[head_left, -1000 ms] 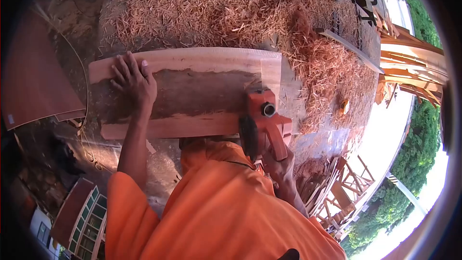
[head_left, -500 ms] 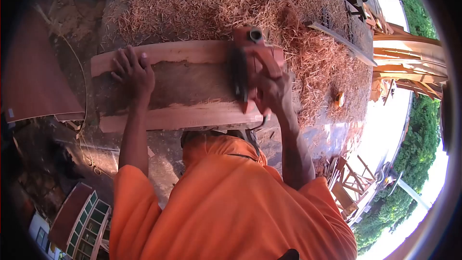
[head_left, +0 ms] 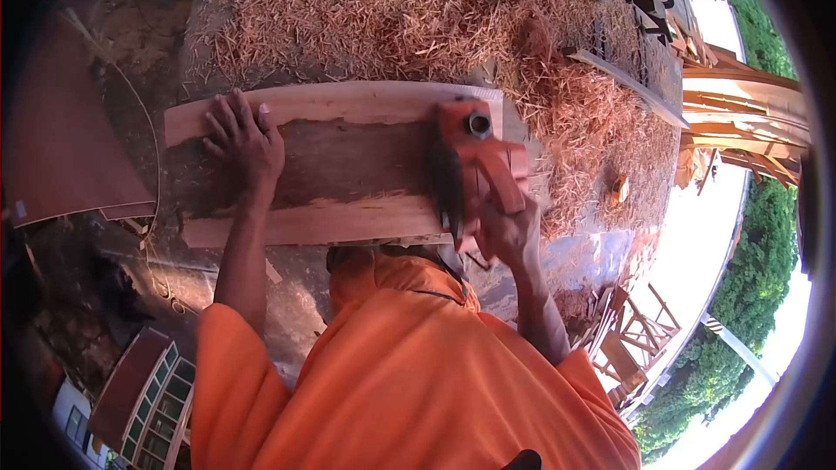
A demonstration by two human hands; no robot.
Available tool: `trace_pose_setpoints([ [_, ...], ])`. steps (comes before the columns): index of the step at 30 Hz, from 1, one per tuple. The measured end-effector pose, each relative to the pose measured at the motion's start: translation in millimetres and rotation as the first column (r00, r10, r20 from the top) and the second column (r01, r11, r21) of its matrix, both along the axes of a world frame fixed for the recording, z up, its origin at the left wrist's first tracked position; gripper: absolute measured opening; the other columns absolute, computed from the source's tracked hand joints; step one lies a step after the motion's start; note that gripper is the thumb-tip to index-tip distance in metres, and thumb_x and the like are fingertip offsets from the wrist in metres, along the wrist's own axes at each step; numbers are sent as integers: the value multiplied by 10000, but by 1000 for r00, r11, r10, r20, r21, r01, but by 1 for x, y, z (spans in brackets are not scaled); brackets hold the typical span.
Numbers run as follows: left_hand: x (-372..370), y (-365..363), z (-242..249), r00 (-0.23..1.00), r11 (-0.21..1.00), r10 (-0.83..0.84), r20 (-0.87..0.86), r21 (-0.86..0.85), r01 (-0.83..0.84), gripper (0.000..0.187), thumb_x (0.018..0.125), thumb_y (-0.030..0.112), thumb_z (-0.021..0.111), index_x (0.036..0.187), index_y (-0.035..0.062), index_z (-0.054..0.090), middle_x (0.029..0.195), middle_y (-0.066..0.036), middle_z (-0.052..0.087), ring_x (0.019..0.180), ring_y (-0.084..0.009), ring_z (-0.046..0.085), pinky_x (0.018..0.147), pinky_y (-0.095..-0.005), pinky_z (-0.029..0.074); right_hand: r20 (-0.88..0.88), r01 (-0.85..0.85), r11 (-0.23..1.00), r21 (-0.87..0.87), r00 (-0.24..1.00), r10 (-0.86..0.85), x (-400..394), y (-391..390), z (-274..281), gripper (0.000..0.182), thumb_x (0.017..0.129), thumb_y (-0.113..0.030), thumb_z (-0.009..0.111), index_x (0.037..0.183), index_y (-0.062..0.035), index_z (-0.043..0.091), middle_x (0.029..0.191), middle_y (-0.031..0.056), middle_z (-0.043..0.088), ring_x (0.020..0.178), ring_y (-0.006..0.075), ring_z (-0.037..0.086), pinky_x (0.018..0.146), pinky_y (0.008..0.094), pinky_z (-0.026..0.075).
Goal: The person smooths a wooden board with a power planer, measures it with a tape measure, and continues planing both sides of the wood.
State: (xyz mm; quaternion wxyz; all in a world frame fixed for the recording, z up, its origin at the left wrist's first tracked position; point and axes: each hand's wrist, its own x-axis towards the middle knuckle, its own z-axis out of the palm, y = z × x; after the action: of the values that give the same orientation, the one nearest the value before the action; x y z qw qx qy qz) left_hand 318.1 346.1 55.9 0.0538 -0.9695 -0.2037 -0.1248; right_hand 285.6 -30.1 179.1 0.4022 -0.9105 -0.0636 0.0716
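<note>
A wide wooden board [head_left: 357, 161] lies flat in front of me, pale along its two long edges and dark and rough through the middle. Near its left end my left hand [head_left: 245, 137] rests on the surface, fingers spread. My right hand [head_left: 510, 231] is wrapped round the rear handle of an orange-red electric planer [head_left: 470, 144], which sits at the board's right end. The planer's underside is hidden, and its round chip outlet faces up.
Curly wood shavings [head_left: 348, 17] cover the worktable beyond the board. A narrow strip of wood [head_left: 629, 85] and black clamps [head_left: 640, 4] lie at the far right. A small orange-yellow object [head_left: 619, 189] sits among the shavings. Curved planks [head_left: 740, 113] are stacked to the right.
The planer and my right hand have moved toward me and slightly right, across the board's right end. My left hand keeps its place on the board.
</note>
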Motion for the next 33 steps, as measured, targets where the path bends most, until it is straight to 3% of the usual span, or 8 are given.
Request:
trace_pose_setpoints([
  [6,3,2,-14,999,1000,13,46,15,-13,578,1009,460,377,1484,130,383,1538,-175,339,1381,-455,336,1036,-696,276,46,-115,993,32,993,113,87,22,8,135,603,-62,678,724,-117,653,628,54,551,553,245,586,494,368,462],
  [11,3,5,-21,999,1000,24,40,-16,-23,586,1010,471,370,1489,133,375,1555,-163,310,1402,-453,298,1043,-693,263,388,-297,912,-285,834,393,39,-5,-3,151,589,-57,676,713,-118,615,671,61,550,604,289,598,523,407,478],
  [14,5,2,-15,999,998,28,25,-51,-27,587,1012,475,363,1491,134,371,1559,-164,300,1411,-451,281,1050,-694,249,-85,-30,995,-93,996,22,-49,-29,4,135,631,-47,688,746,-84,627,633,46,563,568,216,592,512,362,476],
  [16,3,1,-12,999,998,34,19,-54,-32,587,1013,475,362,1491,135,371,1557,-167,303,1411,-451,280,1053,-695,242,-453,406,914,-2,815,-362,-97,-31,22,87,707,-55,694,760,-47,627,578,27,561,521,127,577,493,310,462],
  [19,3,-1,-7,1000,999,21,10,-50,-20,587,1012,475,364,1491,136,371,1555,-172,305,1414,-448,276,1054,-692,243,-491,335,942,-26,816,-304,-107,-36,32,195,868,-147,589,926,34,632,740,108,653,653,138,620,560,319,494],
  [26,4,-1,-4,1000,998,19,13,55,-19,571,1011,468,373,1468,127,412,1521,-183,369,1373,-454,349,1028,-684,289,-48,-6,996,-94,999,1,11,-15,4,15,767,-64,661,767,-55,649,646,73,587,560,194,610,498,338,475],
  [30,4,0,-12,999,997,14,41,80,-17,567,1008,465,380,1461,127,424,1510,-184,384,1353,-451,380,1015,-678,308,450,-282,902,-327,793,411,84,-1,-2,47,691,-44,695,709,-79,670,607,68,569,541,213,616,507,337,487],
  [33,5,1,-9,1000,997,-5,29,71,3,577,1003,478,387,1457,123,428,1509,-179,388,1345,-444,392,1018,-666,310,315,-288,954,-81,901,299,90,3,-2,77,614,-55,704,667,-86,657,565,50,545,503,228,589,486,339,476],
])
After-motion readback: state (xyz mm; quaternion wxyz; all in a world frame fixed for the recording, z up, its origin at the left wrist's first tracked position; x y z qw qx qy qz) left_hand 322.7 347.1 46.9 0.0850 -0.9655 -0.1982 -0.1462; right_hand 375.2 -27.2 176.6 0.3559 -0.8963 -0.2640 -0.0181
